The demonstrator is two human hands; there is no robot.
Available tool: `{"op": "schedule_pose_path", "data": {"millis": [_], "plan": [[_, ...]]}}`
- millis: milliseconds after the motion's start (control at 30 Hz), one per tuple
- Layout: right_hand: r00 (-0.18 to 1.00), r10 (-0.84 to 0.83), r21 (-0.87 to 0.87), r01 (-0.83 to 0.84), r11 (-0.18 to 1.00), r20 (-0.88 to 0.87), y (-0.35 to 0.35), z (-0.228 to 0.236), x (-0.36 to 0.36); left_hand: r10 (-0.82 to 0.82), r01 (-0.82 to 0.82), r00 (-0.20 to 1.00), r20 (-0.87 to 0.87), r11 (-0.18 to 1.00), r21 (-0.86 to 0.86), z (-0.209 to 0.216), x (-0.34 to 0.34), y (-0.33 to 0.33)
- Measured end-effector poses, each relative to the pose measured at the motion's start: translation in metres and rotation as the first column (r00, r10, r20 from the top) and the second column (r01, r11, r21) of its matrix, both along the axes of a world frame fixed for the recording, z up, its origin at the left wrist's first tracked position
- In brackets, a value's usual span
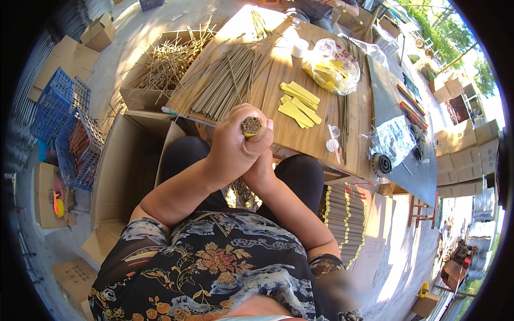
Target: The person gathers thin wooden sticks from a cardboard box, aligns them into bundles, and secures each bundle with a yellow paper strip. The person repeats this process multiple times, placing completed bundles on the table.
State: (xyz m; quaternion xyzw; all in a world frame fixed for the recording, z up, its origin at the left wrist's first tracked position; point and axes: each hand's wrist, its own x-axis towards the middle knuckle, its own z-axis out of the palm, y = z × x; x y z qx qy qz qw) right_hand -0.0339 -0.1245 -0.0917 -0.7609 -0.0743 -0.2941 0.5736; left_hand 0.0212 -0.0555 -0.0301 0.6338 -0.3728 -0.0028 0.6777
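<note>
A round bundle of incense sticks (251,126), thin and brown with a yellow paper band around it, stands end-on toward me above my lap. My left hand (230,147) wraps its fingers and thumb around the upper end. Just below, my right hand (260,168) is closed against the same bundle, its fingers mostly hidden behind the left hand. Beyond my hands, many loose sticks (225,80) lie side by side on the wooden table (273,69). Yellow paper strips (300,104) are stacked to their right, near a clear bag (332,67) holding more yellow strips.
An open cardboard box (134,155) stands at my left knee, with a box of tangled sticks (171,61) behind it. Blue crates (80,144) sit farther left. Banded bundles (345,222) lie low at my right. Crumpled foil (395,140) rests on a dark table. Another person (318,10) sits opposite.
</note>
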Motion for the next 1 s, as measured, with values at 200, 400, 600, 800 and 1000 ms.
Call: {"op": "schedule_pose_path", "data": {"millis": [200,400,600,800,1000], "plan": [[0.973,0.172,0.092,-0.16,0.983,-0.153,-0.009,0.001,-0.006,-0.291,0.289,0.954,-0.076,0.957,-0.033,0.014,0.01,0.009],[0.992,-0.119,-0.151,0.124,0.981,0.042,0.001,-0.003,0.007,0.186,-0.186,0.982,0.033,0.983,-0.004,-0.005,0.001,-0.007],[0.766,0.577,0.376,-0.464,0.802,-0.285,-0.023,0.025,-0.005,-0.513,0.511,0.858,0.007,0.855,-0.09,0.018,0.022,0.015],[0.982,-0.001,-0.067,-0.012,0.998,-0.189,-0.002,-0.007,0.0,-0.255,0.238,0.944,-0.208,0.966,-0.101,0.016,0.007,0.005],[0.926,-0.327,-0.154,0.301,0.941,-0.188,0.005,-0.005,0.008,0.137,-0.134,0.983,-0.123,0.991,0.03,-0.001,0.014,-0.008]]}}
